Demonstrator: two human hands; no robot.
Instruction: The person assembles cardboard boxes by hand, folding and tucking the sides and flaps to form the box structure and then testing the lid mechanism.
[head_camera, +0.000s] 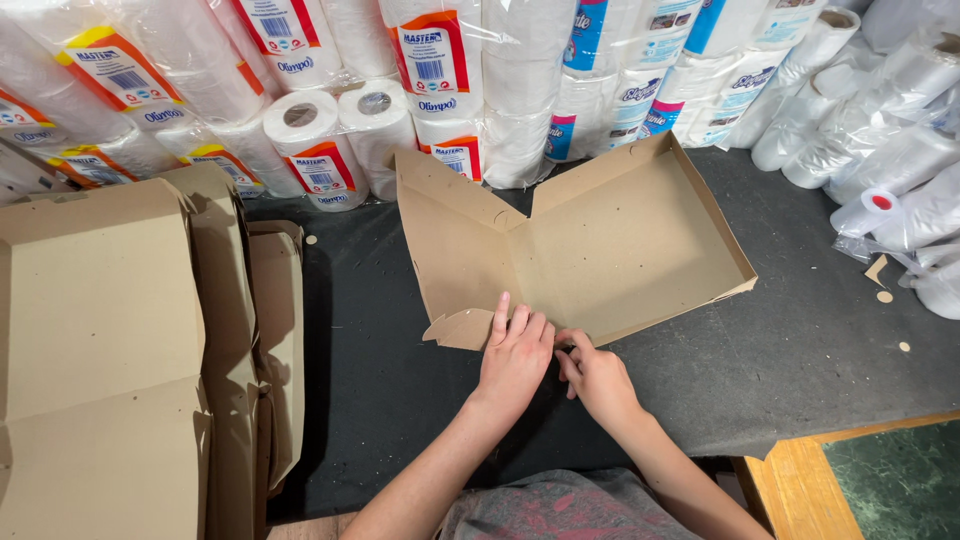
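A brown cardboard box (620, 240), partly folded, lies open on the dark table top (800, 350), its walls up at the back and right and its lid part (455, 235) raised at the left. My left hand (512, 358) presses flat on the box's near edge, fingers over a rounded flap (455, 328). Just right of it, my right hand (595, 378) pinches the same near edge with curled fingers.
A stack of flat, unfolded cardboard boxes (110, 340) fills the left side. Wrapped packs of paper rolls (330, 130) line the back, and clear plastic rolls (900, 150) lie at the right. Small cardboard scraps (884, 296) dot the surface. A wooden edge (800, 480) shows at the lower right.
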